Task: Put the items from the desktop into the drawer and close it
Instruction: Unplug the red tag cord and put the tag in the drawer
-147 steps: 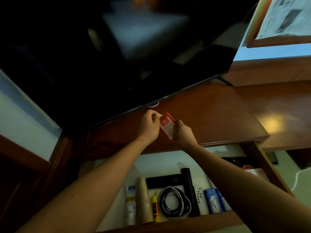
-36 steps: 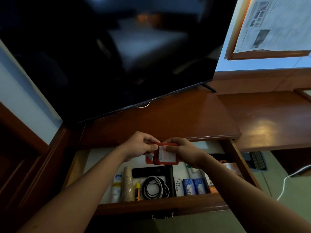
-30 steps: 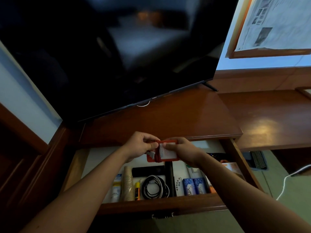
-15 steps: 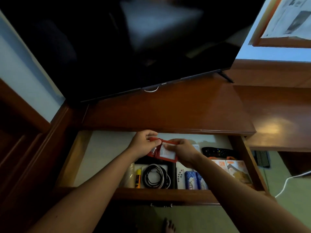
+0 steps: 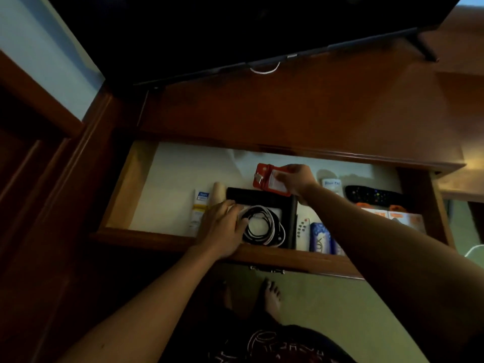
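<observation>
The wooden drawer (image 5: 146, 235) stands pulled out under the desktop (image 5: 288, 121). My right hand (image 5: 297, 180) holds a red card holder (image 5: 264, 178) low over the drawer's back middle, just behind a black case (image 5: 262, 197). My left hand (image 5: 222, 226) lies flat in the drawer's front, fingers on the left edge of a coiled black-and-white cable (image 5: 264, 227). A white tube (image 5: 199, 205) and a tan roll (image 5: 219, 191) lie left of the case, partly hidden by my left hand.
In the drawer's right part lie a small white remote (image 5: 302, 230), blue packets (image 5: 320, 238), a black remote (image 5: 372, 196), a white tube (image 5: 332, 184) and orange boxes (image 5: 398, 218). A dark TV (image 5: 235, 35) stands on the desktop. My bare feet (image 5: 271, 297) are on the floor below.
My left hand has let go of the red card holder and dropped onto the coiled cable. My right hand alone has carried the holder down into the drawer's back. The view has tilted down.
</observation>
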Demonstrator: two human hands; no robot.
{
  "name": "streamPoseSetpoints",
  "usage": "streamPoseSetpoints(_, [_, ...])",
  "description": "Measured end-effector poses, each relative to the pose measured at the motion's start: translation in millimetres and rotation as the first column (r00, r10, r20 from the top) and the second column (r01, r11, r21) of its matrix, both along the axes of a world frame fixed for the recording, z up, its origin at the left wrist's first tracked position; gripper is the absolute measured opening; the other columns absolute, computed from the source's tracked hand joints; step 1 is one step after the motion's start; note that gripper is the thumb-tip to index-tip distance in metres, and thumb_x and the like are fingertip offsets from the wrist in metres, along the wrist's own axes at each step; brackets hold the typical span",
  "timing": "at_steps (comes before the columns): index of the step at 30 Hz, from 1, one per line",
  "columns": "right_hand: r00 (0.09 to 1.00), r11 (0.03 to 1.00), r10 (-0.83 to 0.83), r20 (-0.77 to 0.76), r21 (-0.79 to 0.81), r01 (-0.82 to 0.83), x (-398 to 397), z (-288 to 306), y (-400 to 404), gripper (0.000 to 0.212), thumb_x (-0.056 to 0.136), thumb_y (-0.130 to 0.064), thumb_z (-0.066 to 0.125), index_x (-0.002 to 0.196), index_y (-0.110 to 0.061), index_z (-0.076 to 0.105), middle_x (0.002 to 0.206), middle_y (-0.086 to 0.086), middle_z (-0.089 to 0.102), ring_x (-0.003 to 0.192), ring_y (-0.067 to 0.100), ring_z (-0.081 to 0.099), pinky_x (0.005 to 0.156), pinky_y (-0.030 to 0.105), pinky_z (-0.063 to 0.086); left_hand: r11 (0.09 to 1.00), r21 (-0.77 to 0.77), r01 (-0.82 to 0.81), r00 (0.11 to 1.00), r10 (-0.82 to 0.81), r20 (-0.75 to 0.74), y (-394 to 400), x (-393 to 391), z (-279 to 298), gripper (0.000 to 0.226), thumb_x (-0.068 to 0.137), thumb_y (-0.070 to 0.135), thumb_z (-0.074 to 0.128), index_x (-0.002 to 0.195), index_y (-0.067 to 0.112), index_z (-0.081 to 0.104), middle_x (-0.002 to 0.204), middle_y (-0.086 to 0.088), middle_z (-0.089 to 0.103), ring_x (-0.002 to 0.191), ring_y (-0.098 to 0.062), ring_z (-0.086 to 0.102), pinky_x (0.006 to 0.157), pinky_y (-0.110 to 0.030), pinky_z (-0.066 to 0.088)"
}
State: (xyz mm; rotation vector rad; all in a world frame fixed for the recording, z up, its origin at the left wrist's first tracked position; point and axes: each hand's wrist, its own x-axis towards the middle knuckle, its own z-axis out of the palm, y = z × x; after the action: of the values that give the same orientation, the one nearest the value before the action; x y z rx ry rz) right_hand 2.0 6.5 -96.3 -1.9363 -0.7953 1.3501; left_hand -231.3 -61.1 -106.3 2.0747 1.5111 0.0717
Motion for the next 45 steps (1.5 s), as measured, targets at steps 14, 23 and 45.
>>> streamPoseSetpoints(14, [0.987, 0.985, 0.152, 0.059, -0.096, -0.146, 4, -30, 25, 0.025, 0.093, -0.020, 0.067, 0.116, -0.011, 0.066, 0.093, 0.003, 0.067, 0.080, 0.017, 0.066, 0.077, 0.035, 0.058, 0.988, 0.150, 0.018, 0.995, -0.004, -0.098, -8, -3, -16, 0.040, 0.091, 0.044, 0.045, 0.119, 0.024, 0.065, 0.138, 0.004, 0.053, 0.132, -0.018, 0.040, 0.109, -0.043, 0.034])
streamPoseSetpoints(23, [0.965, 0.966, 0.228, 0.127, -0.155, -0.208, 1, -43, 44, 0.033, 0.092, -0.022, 0.068, 0.122, -0.012, 0.063, 0.111, 0.009, 0.065, 0.098, 0.023, 0.064, 0.071, 0.028, 0.055, 0.988, 0.153, 0.008, 0.993, 0.011, -0.121, -8, -2, -15, 0.034, 0.087, 0.039, 0.050, 0.111, 0.024, 0.068, 0.135, 0.005, 0.053, 0.132, -0.017, 0.040, 0.108, -0.042, 0.036])
streamPoseSetpoints(45, [0.678, 0.949, 0.272, 0.682, -0.074, -0.306, -3, -52, -10, 0.049, 0.095, -0.050, 0.053, 0.138, -0.028, 0.051, 0.147, 0.008, 0.038, 0.135, 0.032, 0.032, 0.108, 0.055, 0.030, 0.993, 0.119, -0.007, 0.993, 0.020, -0.117, -6, -1, -18, 0.035, 0.087, 0.039, 0.049, 0.112, 0.025, 0.068, 0.138, 0.006, 0.051, 0.133, -0.016, 0.035, 0.110, -0.042, 0.032])
